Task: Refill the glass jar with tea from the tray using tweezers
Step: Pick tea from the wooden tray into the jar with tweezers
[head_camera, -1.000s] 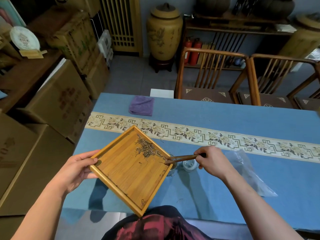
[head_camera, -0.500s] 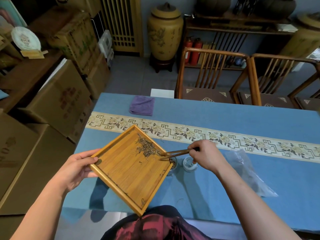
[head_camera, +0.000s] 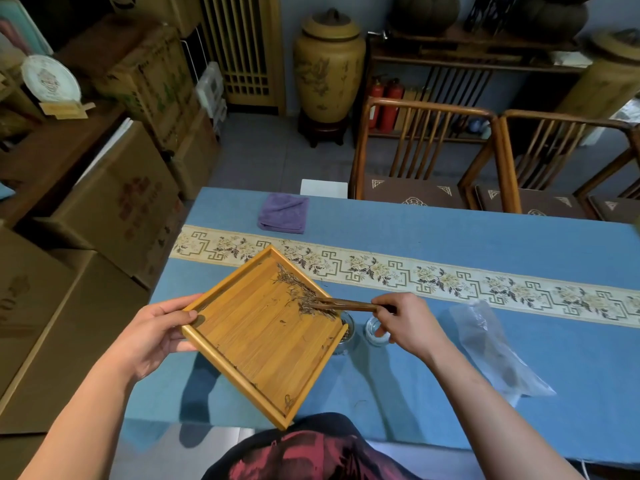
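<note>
My left hand (head_camera: 156,336) grips the left corner of a square bamboo tray (head_camera: 256,341), held tilted above the blue table. A pile of dark tea leaves (head_camera: 301,292) lies along the tray's upper right edge. My right hand (head_camera: 407,322) pinches brown wooden tweezers (head_camera: 346,304), whose tips reach into the tea pile. The glass jar (head_camera: 347,332) stands on the table under the tray's right corner, mostly hidden by it, with some tea inside. Its clear glass lid (head_camera: 375,332) lies just right of it, partly behind my right hand.
A crumpled clear plastic bag (head_camera: 495,348) lies on the table to the right. A folded purple cloth (head_camera: 283,213) sits at the far left of the table. Wooden chairs (head_camera: 426,150) stand beyond the far edge; cardboard boxes (head_camera: 104,209) are stacked on the left.
My right hand has moved the tweezers left and up, from the tray's right corner over the jar into the tea pile. The tray and my left hand stay put.
</note>
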